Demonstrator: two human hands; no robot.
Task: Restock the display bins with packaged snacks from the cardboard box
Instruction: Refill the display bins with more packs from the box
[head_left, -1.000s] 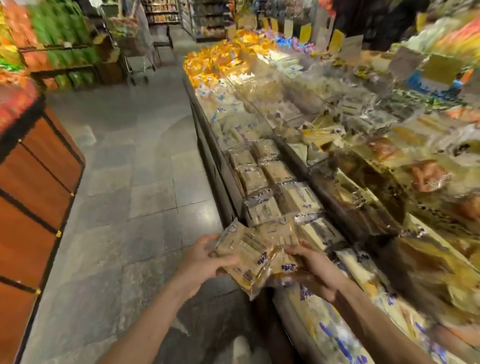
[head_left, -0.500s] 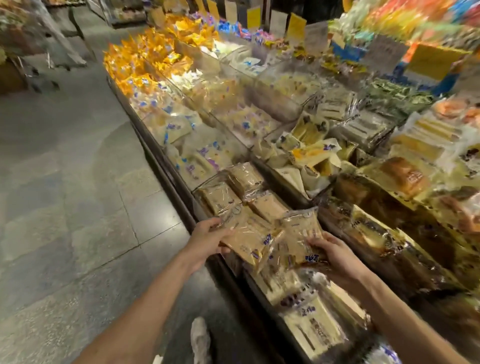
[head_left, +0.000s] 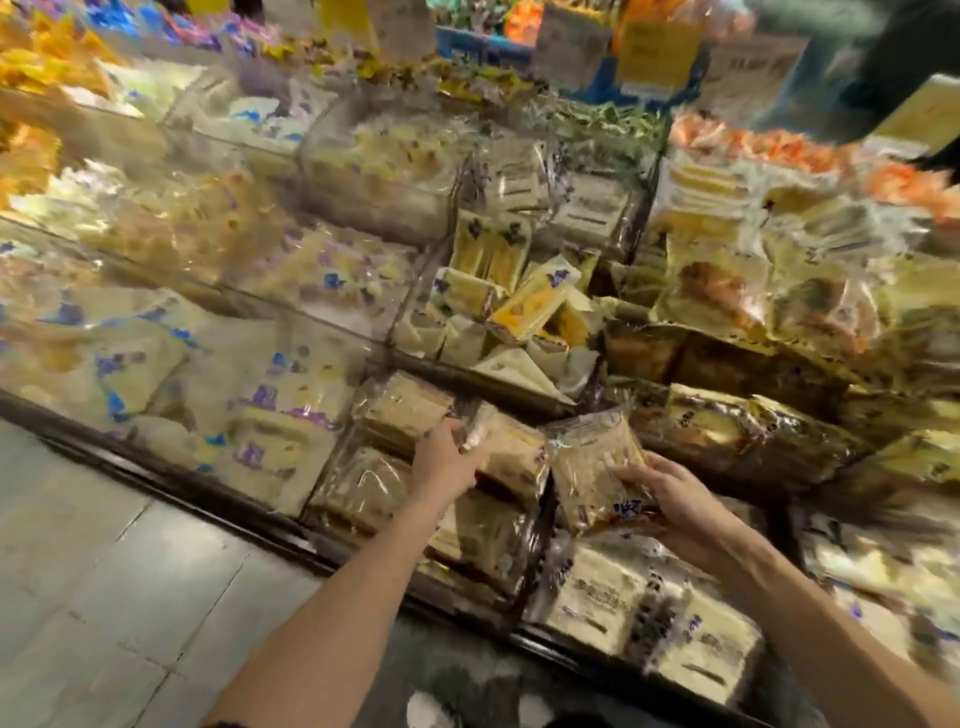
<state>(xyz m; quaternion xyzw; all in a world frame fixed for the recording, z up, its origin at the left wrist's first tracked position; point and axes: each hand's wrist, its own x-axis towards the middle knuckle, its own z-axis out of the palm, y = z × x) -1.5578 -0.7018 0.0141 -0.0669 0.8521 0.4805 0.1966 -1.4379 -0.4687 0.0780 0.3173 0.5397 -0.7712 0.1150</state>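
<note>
Head view: left hand (head_left: 447, 465) grips left clear-film tan cake packet (head_left: 514, 457), right hand (head_left: 672, 501) grips right packet (head_left: 589, 467); probably light, squashy. Hold edges.

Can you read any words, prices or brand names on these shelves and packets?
Nothing reads clearly; the picture is motion-blurred.
Yellow price cards: dark writing, blurred.
Snack packet in the right hand: blue print, unreadable.
Tan packet in the left hand: print too blurred.
White packets in front: dark print, smeared.
</note>
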